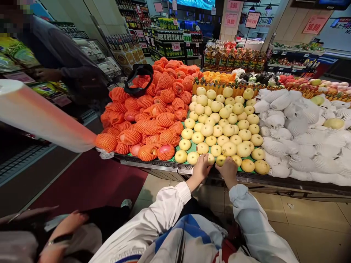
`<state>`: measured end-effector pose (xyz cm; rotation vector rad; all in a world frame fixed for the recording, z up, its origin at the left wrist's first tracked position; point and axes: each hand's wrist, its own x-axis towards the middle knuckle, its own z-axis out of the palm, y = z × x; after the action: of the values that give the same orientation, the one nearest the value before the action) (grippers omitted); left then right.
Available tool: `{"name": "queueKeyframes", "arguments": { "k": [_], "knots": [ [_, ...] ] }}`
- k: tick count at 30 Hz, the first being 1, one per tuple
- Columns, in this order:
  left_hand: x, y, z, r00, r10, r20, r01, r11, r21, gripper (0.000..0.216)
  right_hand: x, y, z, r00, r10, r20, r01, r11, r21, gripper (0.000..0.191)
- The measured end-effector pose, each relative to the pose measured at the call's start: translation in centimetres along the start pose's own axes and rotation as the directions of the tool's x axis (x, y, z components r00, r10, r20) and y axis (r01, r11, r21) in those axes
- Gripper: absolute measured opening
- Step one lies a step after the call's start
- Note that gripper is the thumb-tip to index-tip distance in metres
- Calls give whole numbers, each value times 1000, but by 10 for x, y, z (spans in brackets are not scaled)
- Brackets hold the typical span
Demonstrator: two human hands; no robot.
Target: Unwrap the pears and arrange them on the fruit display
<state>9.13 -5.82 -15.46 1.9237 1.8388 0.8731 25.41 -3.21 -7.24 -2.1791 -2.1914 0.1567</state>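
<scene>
Both of my hands are at the front edge of a display of round yellow pears. My left hand [201, 168] is curled with its fingers and thumb around a small yellow pear [210, 159] in the front row. Just to the right, my right hand [229, 171] has its fingers bent and its thumb against another yellow pear [220, 160]. Both pears rest among the others on the green mat [192, 147]. My fingertips are partly hidden behind the fruit and my knuckles.
Fruit in orange foam nets [148, 126] is heaped on the left, with a black strap-like object [139, 79] on top. White-netted fruit [307, 135] lies right. A plastic bag roll [46, 115] juts in. One person [68, 62] stands left; another's hand [68, 223] is lower left.
</scene>
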Motion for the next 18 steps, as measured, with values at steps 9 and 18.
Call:
{"name": "queueKeyframes", "arguments": {
  "k": [9, 18],
  "knots": [
    [1, 1, -2, 1000, 25, 0, -25, 999, -39, 68, 8, 7, -6, 996, -84, 35, 86, 995, -46, 61],
    [2, -57, -106, 998, 30, 62, -41, 981, 188, 48, -29, 27, 9, 995, -91, -41, 95, 988, 118, 83]
  ]
}}
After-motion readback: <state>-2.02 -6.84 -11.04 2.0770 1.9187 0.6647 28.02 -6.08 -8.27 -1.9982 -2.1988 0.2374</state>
